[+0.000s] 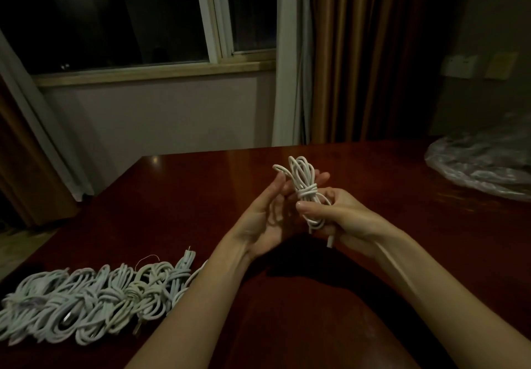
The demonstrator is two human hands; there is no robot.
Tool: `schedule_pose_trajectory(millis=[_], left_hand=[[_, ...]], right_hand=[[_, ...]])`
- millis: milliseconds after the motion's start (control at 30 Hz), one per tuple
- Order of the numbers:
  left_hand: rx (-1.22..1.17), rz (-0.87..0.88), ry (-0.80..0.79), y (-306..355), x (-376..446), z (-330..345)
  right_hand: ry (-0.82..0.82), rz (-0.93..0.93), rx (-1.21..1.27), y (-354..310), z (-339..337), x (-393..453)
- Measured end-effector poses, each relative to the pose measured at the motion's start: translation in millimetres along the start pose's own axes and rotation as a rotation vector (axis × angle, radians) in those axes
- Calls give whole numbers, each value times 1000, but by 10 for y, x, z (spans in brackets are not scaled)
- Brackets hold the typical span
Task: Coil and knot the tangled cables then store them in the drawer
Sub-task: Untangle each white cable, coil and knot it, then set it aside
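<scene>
Item one: white coiled cable bundle [305, 190], knotted round its middle, long axis upright, loops pointing up and away, plug end hanging below my right hand [339, 219], which clenches its lower half. My left hand [270, 210] lies open, fingers straight beside the loops. Lower left of my grip: heap of knotted white cable bundles [92, 302] on the dark red wooden table [201, 190], count unclear.

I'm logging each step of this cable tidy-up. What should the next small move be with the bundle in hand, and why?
Probably pull the wrap snug with the left hand. The right hand grips the coiled white cable, a wrap already circles its middle, and a loose end sticks up near the left fingers. Then it could join the pile of bundled cables on the table.
</scene>
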State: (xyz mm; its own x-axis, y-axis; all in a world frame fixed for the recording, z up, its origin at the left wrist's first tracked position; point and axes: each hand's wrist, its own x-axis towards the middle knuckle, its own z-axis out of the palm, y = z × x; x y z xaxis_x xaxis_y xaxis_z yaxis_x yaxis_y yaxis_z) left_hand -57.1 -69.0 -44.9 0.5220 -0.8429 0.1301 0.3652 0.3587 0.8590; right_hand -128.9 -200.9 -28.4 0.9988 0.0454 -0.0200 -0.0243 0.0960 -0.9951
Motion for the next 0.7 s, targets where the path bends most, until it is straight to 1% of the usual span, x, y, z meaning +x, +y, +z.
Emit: schedule_pose_trajectory(millis=[100,267,333,400,500,600,700], left_hand=[[45,18,8,-20,22,28],[146,53,70,-38,58,47],[187,49,119,-32,86,68],[220,62,207,-44,117,93],[270,127,365,-116,155,113],[451,196,497,-244,189,115],[610,282,615,-334,221,85]], right_hand=[[-17,7,25,2,-17,-12],[-84,48,-8,31,-6,-12],[-76,58,-46,20,7,-6],[-9,62,-82,57,-21,31],[172,24,-244,121,-25,84],[325,-72,-445,220,-17,120],[428,-188,-702,301,27,133]])
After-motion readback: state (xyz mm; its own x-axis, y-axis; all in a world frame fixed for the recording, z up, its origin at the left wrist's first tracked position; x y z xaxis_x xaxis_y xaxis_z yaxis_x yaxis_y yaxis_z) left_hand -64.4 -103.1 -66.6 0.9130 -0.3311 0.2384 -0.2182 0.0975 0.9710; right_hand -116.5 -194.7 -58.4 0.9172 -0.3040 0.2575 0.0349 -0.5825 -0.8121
